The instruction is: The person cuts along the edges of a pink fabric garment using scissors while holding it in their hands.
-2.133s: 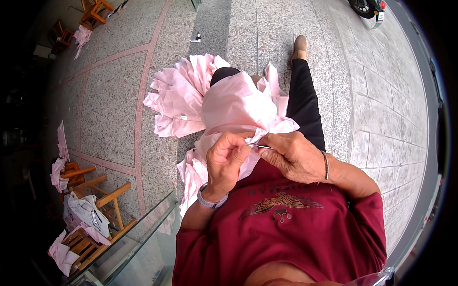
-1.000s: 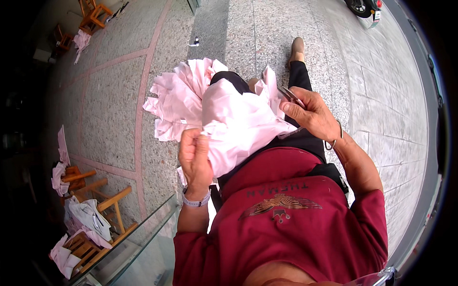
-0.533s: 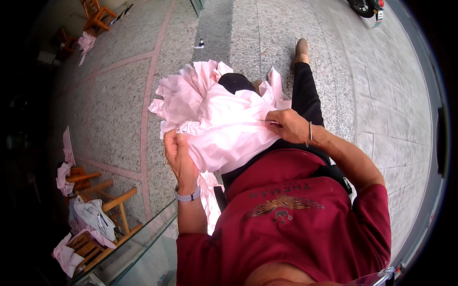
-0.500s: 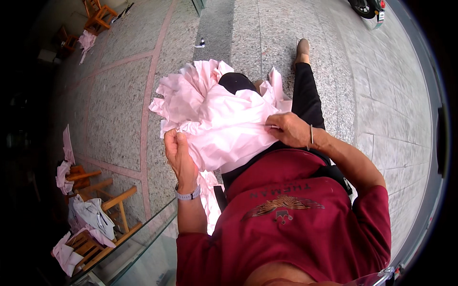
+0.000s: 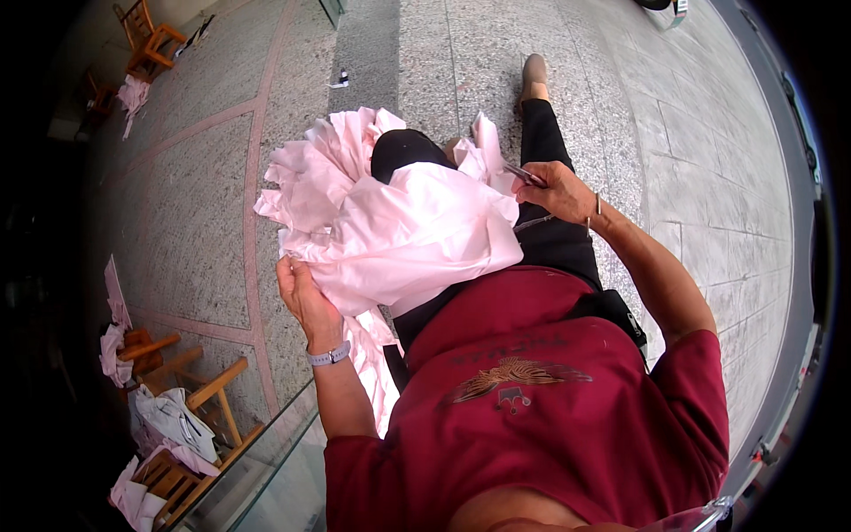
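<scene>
A bundle of pale pink cloth (image 5: 417, 222) lies crumpled across my lap, draped over my raised black-trousered knee. My left hand (image 5: 306, 297) pinches the cloth's left edge between thumb and fingers. Apart from the bundle, my right hand (image 5: 563, 191) is closed around what look like small metal thread snips (image 5: 528, 176). Their slim tip points toward the right end of the cloth; whether the blades touch it I cannot tell. More pink cloth (image 5: 372, 355) hangs beside my left thigh.
Wooden chairs (image 5: 213, 386) with pink and white cloth on them stand at the lower left, near a glass-edged panel (image 5: 284, 443). Another wooden chair (image 5: 152, 44) is at the far left. A small black-and-white item (image 5: 341, 80) lies on the stone floor (image 5: 204, 213).
My right hand has moved off the cloth, away from me, and the snips now show in it. My left hand still pinches the edge, while the whole view has shifted slightly.
</scene>
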The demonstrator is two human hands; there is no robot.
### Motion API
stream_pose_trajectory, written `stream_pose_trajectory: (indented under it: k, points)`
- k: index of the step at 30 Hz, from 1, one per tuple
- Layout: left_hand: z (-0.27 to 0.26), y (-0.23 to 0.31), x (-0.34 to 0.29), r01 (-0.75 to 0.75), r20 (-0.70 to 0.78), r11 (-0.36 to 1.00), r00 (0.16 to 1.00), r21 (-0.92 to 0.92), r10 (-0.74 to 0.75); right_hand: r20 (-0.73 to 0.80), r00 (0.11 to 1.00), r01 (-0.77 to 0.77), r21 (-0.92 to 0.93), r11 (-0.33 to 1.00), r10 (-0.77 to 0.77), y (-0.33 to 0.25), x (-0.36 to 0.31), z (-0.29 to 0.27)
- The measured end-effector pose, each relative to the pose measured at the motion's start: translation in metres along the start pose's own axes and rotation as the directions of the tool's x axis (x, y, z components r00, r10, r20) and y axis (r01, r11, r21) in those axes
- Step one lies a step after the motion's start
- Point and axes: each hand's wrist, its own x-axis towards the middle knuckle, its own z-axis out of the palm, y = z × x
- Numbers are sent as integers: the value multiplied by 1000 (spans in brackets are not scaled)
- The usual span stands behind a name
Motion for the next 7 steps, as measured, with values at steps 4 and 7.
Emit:
stream_pose_trajectory:
  k: [4,7]
  points:
    - [-12,-11,7,8,-44,999,999,48,-6,-40,995,-92,-55,994,90,23,2,4]
    - [-11,-14,11,38,-98,998,995,45,-33,-55,958,-279,41,960,281,24,3,10]
